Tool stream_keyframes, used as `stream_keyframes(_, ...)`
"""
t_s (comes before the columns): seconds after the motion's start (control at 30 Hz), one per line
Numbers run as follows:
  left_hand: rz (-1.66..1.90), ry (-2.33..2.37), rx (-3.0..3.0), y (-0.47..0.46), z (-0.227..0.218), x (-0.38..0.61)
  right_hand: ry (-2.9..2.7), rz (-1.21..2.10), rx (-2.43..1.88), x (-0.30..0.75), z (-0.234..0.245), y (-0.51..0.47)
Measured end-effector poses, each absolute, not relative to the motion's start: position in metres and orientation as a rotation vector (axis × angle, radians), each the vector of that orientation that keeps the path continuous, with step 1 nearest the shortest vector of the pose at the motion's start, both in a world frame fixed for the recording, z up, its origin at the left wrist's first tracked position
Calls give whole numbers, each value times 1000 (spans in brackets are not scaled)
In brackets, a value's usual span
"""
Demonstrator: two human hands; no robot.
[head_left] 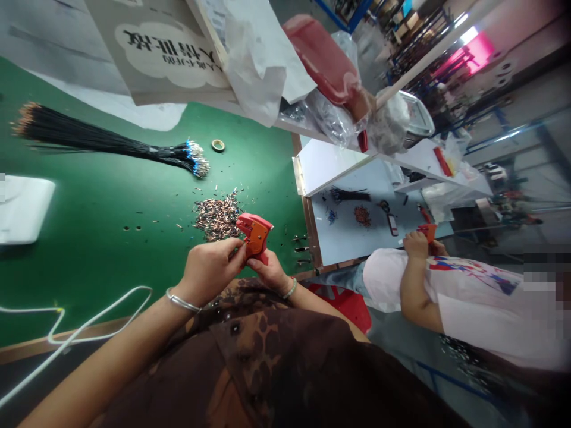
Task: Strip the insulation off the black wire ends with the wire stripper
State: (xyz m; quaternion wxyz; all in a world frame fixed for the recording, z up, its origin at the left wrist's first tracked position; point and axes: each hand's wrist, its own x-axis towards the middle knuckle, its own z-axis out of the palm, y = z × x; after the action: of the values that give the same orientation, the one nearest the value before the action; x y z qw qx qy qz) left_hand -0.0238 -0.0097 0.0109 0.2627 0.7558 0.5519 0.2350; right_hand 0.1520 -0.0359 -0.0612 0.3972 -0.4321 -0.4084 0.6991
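Note:
My right hand [267, 270] grips the lower handle of an orange-red wire stripping tool [255, 235] above the green bench mat [98, 226]. My left hand [209, 272] is closed beside the tool's side, its fingertips against it. Anything pinched there is hidden by the fingers. Just beyond my hands lies a loose heap of copper-coloured cut wire ends or terminals [218, 217]. Farther left lies a long bundle of black wires [102, 138] with blue-marked metal ends. A small roll of tape [218, 145] sits near those ends.
A white cable [89, 315] lies along the near bench edge, and a white pad [22, 209] lies at the left. Bags and papers are piled at the far edge. On the right, a co-worker's hand [416, 244] holds a similar orange tool at a neighbouring white-topped bench [348, 226].

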Motion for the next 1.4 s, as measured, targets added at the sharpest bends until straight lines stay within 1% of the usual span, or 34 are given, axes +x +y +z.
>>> stream_keyframes(0.27,628,1457,1944,-9,9,-25,-1018,1771,-1124,147,-53,-34)
stream_keyframes(0.7,631,1441,1885,-6,3,-23,-1052,1748,-1195,147,-58,-38)
stream_keyframes(1.2,784,1376,1772,-11,0,-24,-986,1739,-1153,147,-55,-32)
stream_keyframes(1.3,797,1420,1756,-10,-4,-32,-1014,1733,-1122,155,-52,-27)
stream_keyframes(1.4,801,1555,1718,-9,-8,-52,-981,1632,-1103,168,-47,-19)
